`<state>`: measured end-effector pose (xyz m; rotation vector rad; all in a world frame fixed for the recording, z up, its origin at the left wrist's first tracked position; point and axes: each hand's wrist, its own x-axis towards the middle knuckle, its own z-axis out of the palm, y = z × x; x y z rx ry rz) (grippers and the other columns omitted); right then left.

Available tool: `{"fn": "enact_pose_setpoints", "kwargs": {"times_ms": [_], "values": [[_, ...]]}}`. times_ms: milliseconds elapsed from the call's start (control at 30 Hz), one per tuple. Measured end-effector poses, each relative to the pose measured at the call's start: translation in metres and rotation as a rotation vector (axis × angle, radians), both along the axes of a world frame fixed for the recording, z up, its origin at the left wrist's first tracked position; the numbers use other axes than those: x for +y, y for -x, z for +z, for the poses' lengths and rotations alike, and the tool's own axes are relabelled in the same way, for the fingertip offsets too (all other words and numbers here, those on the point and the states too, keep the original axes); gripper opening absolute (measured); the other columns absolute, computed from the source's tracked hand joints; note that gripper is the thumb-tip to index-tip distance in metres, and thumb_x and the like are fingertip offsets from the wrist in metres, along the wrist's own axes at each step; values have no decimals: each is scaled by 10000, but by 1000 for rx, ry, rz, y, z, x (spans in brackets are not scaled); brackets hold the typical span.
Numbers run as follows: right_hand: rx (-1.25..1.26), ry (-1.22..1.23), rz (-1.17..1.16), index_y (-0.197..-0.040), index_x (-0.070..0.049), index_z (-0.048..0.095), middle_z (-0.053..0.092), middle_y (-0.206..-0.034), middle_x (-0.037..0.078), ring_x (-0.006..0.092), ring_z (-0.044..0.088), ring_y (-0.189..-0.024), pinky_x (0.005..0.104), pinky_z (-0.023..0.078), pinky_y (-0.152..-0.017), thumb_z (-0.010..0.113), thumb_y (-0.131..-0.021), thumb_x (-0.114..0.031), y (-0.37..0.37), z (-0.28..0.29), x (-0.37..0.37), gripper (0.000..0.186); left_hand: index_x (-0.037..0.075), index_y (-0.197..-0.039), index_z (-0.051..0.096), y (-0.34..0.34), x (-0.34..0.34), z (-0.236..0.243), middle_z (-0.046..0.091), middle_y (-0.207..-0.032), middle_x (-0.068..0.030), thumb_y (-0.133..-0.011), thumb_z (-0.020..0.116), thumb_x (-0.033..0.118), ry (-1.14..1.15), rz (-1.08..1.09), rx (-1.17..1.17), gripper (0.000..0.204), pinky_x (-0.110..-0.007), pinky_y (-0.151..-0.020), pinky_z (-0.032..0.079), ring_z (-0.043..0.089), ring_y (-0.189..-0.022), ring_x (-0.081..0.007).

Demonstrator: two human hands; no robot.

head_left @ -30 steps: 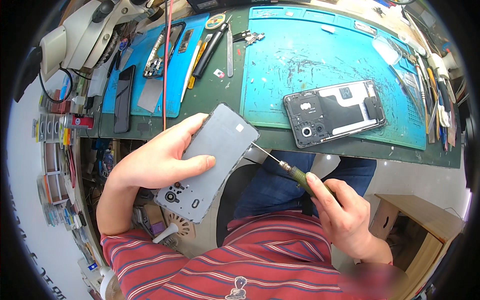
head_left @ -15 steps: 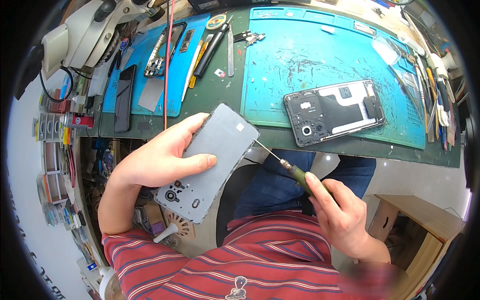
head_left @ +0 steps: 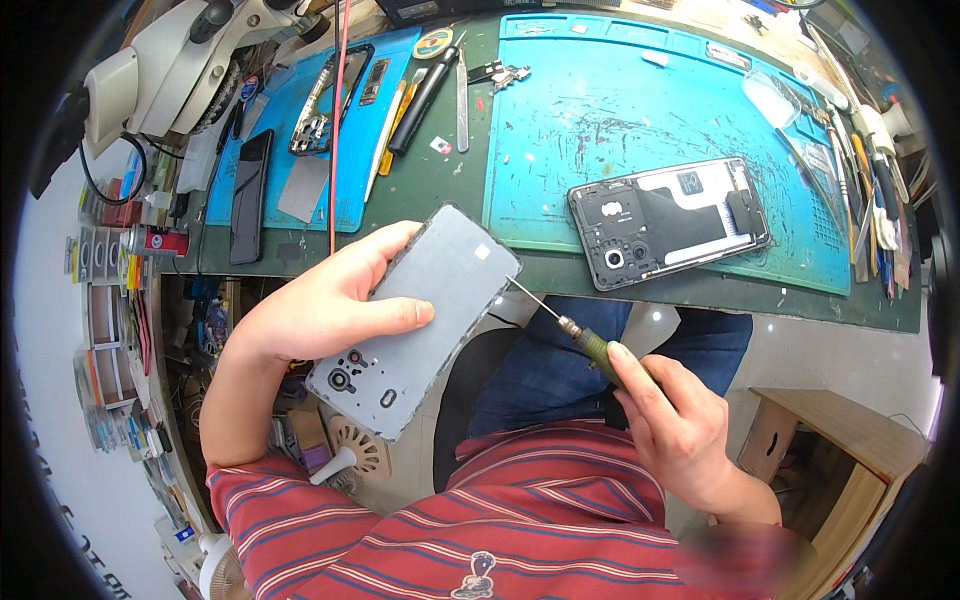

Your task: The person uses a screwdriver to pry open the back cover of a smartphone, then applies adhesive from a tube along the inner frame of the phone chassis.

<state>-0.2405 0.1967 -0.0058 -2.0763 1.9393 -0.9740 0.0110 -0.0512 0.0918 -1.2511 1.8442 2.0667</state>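
My left hand (head_left: 330, 305) grips a flat grey phone back cover (head_left: 450, 280) with camera openings at its lower end, thumb across the inner face. My right hand (head_left: 675, 420) is wrapped round the olive-green handle of a thin metal tool (head_left: 597, 352); its slender tip touches the cover's right edge near the upper corner. Beyond the cover, an opened phone (head_left: 670, 225) lies with black and white internals exposed on the right blue mat (head_left: 560, 120).
A left mat (head_left: 230, 205) carries a black phone (head_left: 250, 195) and a frame (head_left: 310, 130). Tools (head_left: 425, 95) lie between the mats, more (head_left: 880, 210) at far right. A microscope (head_left: 130, 85) overhangs the back left; a red cable (head_left: 337, 170) crosses the bench. A wooden cabinet (head_left: 840, 420) stands below.
The cover and both hands have risen very slightly. The tool's tip has shifted a little upward along the cover's edge. The opened phone on the mat looks unmoved.
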Motion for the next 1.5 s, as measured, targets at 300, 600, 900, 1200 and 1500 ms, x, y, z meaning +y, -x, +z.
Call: {"fn": "enact_pose_setpoints", "kwargs": {"times_ms": [300, 600, 900, 1200, 1500], "values": [[23, 0, -6, -1386, -133, 756, 654, -951, 53, 174, 595, -661, 307, 499, -565, 762, -738, 30, 0, 2, 1, 669, -58, -1627, 368, 1, -2, 0, 606, -1477, -136, -958, 800, 150, -19, 7, 4, 823, -370, -1154, 455, 582, -1356, -202], [23, -3, 33, -1391, -132, 753, 647, -964, 48, 169, 573, -650, 307, 489, -555, 761, -728, 29, 1, 3, 1, 682, -58, -1616, 386, 1, -3, -1, 618, -1459, -133, -956, 800, 153, -13, 6, 10, 808, -365, -1142, 465, 593, -1340, -198], [-4, 0, 37, -1399, -127, 743, 649, -965, 51, 169, 577, -656, 300, 489, -560, 764, -734, 33, -1, -2, 1, 685, -53, -1597, 414, 0, -3, -1, 637, -1426, -130, -955, 796, 150, 5, -2, 4, 774, -361, -1116, 483, 610, -1310, -191], [-44, -7, 67, -1409, -126, 733, 652, -986, 51, 166, 575, -653, 303, 493, -562, 770, -744, 16, -5, -7, 3, 681, -60, -1624, 375, 1, -2, -1, 612, -1469, -141, -952, 798, 144, -12, 17, 3, 820, -367, -1144, 464, 594, -1342, -201], [-48, -3, 77, -1404, -136, 738, 671, -1011, 50, 157, 574, -647, 296, 490, -553, 776, -754, -4, -11, -13, 5, 664, -61, -1626, 371, 1, -2, -4, 605, -1483, -143, -948, 801, 144, -19, 37, 17, 828, -370, -1153, 459, 589, -1358, -206]]}}
